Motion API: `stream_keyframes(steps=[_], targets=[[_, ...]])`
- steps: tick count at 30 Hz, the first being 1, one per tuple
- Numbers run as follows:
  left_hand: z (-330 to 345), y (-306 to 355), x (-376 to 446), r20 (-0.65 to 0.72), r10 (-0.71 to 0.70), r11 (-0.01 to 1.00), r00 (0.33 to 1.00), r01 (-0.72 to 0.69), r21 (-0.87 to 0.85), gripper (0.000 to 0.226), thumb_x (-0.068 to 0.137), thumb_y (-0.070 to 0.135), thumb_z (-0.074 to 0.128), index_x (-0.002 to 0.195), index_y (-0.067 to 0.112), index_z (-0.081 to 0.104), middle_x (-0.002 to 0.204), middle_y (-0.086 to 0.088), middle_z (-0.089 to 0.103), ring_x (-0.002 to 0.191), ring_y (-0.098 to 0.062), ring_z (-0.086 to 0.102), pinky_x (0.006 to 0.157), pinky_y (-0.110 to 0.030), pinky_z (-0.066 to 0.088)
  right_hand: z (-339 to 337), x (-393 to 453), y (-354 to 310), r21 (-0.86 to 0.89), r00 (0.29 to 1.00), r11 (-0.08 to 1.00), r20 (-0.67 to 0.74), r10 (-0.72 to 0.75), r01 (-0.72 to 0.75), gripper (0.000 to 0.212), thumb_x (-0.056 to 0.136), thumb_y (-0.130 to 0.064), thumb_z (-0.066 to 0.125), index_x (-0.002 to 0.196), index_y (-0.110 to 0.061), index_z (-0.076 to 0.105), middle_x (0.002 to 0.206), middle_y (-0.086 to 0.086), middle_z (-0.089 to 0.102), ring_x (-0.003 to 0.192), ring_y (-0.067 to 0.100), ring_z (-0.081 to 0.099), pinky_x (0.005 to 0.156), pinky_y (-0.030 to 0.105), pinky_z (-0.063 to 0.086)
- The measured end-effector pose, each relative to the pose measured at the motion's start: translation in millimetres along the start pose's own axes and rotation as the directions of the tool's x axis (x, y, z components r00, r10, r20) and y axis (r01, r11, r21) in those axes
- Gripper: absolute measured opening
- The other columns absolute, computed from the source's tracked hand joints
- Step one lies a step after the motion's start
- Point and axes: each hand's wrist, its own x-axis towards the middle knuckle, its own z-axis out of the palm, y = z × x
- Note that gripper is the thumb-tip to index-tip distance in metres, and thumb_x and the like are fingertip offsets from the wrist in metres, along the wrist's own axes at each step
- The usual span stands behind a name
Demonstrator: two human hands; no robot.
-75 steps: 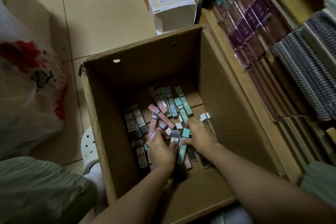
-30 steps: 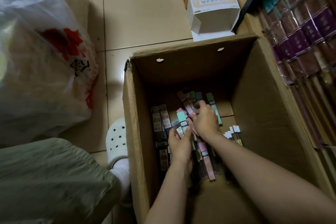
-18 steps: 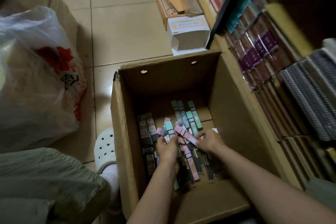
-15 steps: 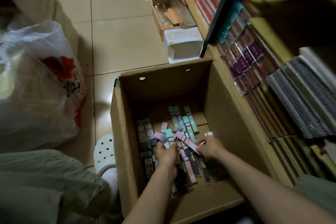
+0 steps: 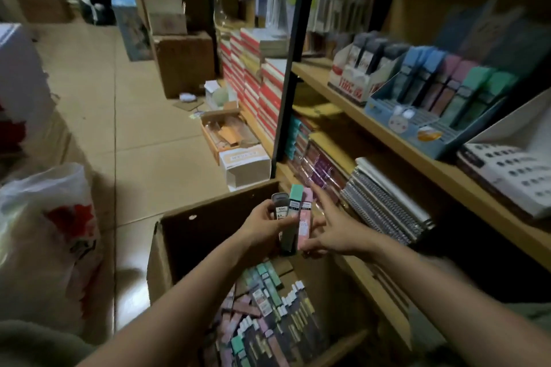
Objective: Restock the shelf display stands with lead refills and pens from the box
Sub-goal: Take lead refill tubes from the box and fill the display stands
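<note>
My left hand [image 5: 262, 226] grips a small bundle of lead refill cases [image 5: 293, 214] upright above the cardboard box [image 5: 167, 250]: one black, one green-capped, one pink. My right hand [image 5: 331, 229] touches the pink case from the right, its forefinger straight and pointing up. Many more refill cases and pens [image 5: 262, 316] lie loose in the box. On the wooden shelf [image 5: 396, 143] to the right stands a blue display stand [image 5: 417, 125] holding blue, pink and green refill cases, with a white and red stand [image 5: 354, 77] behind it.
Spiral notebooks [image 5: 384, 202] and wrapped purple packs [image 5: 319, 164] fill the lower shelf. A black upright post [image 5: 289, 68] divides the shelving. On the floor lie a white carton [image 5: 244, 164], an open small box [image 5: 226, 134] and a plastic bag [image 5: 50, 232] at left.
Both hands have come up out of the box with three refill cases. My view has swung up from the box to the shelves and aisle.
</note>
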Motion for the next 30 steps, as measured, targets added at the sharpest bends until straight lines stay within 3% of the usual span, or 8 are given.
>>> stream_keyframes(steps=[3, 7, 10, 15, 19, 24, 27, 30], targets=[[15, 41, -3, 0.152, 0.022, 0.996, 0.988, -0.035, 0.081, 0.048, 0.078, 0.010, 0.075, 0.122, 0.015, 0.056, 0.113, -0.013, 0.069, 0.100, -0.028, 0.070, 0.086, -0.052, 0.056, -23, -24, -30, -0.040, 0.993, 0.996, -0.089, -0.083, 0.079, 0.124, 0.069, 0.006, 0.080, 0.148, -0.049, 0.001, 0.112, 0.006, 0.064, 0.089, 0.018, 0.072, 0.062, 0.026, 0.058], [34, 77, -6, 0.228, 0.064, 0.988, 0.972, -0.094, 0.122, 0.044, 0.078, 0.008, 0.075, 0.118, 0.012, 0.057, 0.104, -0.012, 0.072, 0.093, -0.027, 0.072, 0.078, -0.051, 0.058, -39, -45, -50, -0.191, 0.938, 0.975, -0.303, -0.170, 0.115, 0.110, 0.063, -0.007, 0.088, 0.138, -0.046, 0.017, 0.102, 0.001, 0.067, 0.085, 0.014, 0.072, 0.070, 0.036, 0.062], [46, 90, -4, 0.283, 0.075, 0.989, 0.956, -0.108, 0.101, 0.042, 0.078, 0.006, 0.074, 0.117, 0.013, 0.058, 0.100, -0.009, 0.074, 0.092, -0.025, 0.072, 0.070, -0.039, 0.059, -48, -52, -54, -0.279, 0.859, 0.954, -0.454, -0.236, 0.114, 0.091, 0.066, -0.017, 0.088, 0.127, -0.049, 0.028, 0.095, 0.003, 0.066, 0.078, 0.013, 0.072, 0.069, 0.038, 0.062], [67, 114, 10, 0.364, 0.084, 0.991, 0.927, -0.116, 0.066, 0.049, 0.076, 0.009, 0.075, 0.122, 0.014, 0.057, 0.102, -0.008, 0.074, 0.094, -0.026, 0.072, 0.070, -0.043, 0.059, -76, -62, -58, -0.261, 0.727, 0.947, -0.611, -0.313, 0.189, 0.056, 0.078, -0.017, 0.079, 0.104, -0.048, 0.040, 0.099, 0.000, 0.064, 0.071, 0.013, 0.072, 0.063, 0.038, 0.062], [84, 137, 21, 0.430, 0.112, 0.989, 0.896, -0.142, 0.037, 0.044, 0.081, 0.011, 0.072, 0.122, 0.017, 0.058, 0.103, -0.008, 0.074, 0.094, -0.024, 0.072, 0.071, -0.044, 0.059, -118, -85, -67, -0.263, 0.579, 0.946, -0.747, -0.325, 0.191, 0.056, 0.078, -0.016, 0.079, 0.091, -0.054, 0.041, 0.096, 0.000, 0.065, 0.076, 0.016, 0.073, 0.070, 0.043, 0.061], [107, 146, 33, 0.478, 0.130, 0.986, 0.869, -0.162, 0.026, 0.040, 0.081, 0.012, 0.070, 0.120, 0.017, 0.061, 0.113, -0.009, 0.070, 0.106, -0.025, 0.067, 0.090, -0.054, 0.052, -172, -115, -94, -0.468, 0.377, 0.881, -0.807, -0.455, 0.062, 0.049, 0.077, -0.020, 0.081, 0.097, -0.042, 0.042, 0.094, -0.008, 0.064, 0.079, 0.007, 0.069, 0.065, 0.027, 0.059], [117, 148, 41, 0.479, 0.135, 0.988, 0.867, -0.153, -0.002, 0.035, 0.087, 0.012, 0.066, 0.121, 0.017, 0.060, 0.110, -0.008, 0.070, 0.094, -0.019, 0.071, 0.077, -0.044, 0.057, -194, -115, -117, -0.610, 0.312, 0.788, -0.767, -0.561, -0.082, 0.041, 0.077, -0.021, 0.081, 0.100, -0.025, 0.047, 0.084, -0.015, 0.058, 0.076, -0.003, 0.059, 0.060, 0.012, 0.045], [126, 151, 51, 0.468, 0.150, 0.987, 0.871, -0.158, -0.022, 0.035, 0.088, 0.012, 0.064, 0.122, 0.016, 0.058, 0.108, -0.007, 0.069, 0.085, -0.014, 0.072, 0.062, -0.036, 0.056, -207, -101, -135, -0.678, 0.334, 0.721, -0.719, -0.610, -0.145, 0.038, 0.079, -0.021, 0.080, 0.099, -0.023, 0.048, 0.081, -0.019, 0.053, 0.072, -0.003, 0.056, 0.057, 0.006, 0.038]])
